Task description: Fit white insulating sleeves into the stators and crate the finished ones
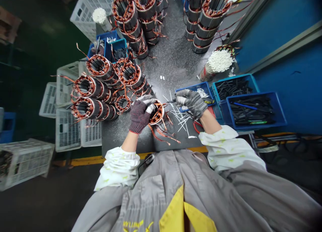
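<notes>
Stator [158, 116] near front edge of surface [173, 71]: left hand [141, 112] grips, partly hides it; right hand [191, 102] pinches indistinct dark piece [171, 101]

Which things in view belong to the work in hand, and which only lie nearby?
Seemingly in the work:
- copper-wound core at the left hand
- thin dark piece at the right hand

Probably just nearby:
- white crate
- blue stick
</notes>
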A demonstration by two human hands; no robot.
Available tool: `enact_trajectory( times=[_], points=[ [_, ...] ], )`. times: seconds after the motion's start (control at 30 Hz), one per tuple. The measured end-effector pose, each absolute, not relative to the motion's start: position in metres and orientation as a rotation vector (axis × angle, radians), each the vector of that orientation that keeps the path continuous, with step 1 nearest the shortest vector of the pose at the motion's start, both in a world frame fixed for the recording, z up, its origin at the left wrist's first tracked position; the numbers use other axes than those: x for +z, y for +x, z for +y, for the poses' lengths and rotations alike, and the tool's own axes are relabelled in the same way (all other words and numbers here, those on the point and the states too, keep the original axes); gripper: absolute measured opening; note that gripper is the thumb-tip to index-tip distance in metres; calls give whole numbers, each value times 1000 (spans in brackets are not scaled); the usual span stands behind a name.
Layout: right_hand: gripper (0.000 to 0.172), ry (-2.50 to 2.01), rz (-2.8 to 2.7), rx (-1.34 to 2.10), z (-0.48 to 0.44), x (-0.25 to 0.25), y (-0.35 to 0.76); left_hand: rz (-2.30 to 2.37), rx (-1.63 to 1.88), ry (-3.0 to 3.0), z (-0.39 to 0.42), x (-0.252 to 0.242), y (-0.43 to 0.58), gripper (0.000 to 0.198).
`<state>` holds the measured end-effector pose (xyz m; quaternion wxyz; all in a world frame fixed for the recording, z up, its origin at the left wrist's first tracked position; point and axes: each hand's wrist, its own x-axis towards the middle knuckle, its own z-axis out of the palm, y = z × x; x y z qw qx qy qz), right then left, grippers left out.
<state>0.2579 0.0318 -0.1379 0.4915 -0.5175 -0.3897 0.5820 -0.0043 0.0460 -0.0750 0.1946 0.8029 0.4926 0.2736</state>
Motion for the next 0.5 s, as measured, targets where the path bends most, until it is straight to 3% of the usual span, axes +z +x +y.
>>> enact_trajectory(
  times=[0.17,0.5],
  points=[
    [44,-1243,-881,1362,40,-141,248,1369,779,2237,48,-75,-4,28],
    [40,-1200,-857,1319,29,-137,249,1412,655,2472,51,-45,14,35]
  ],
)
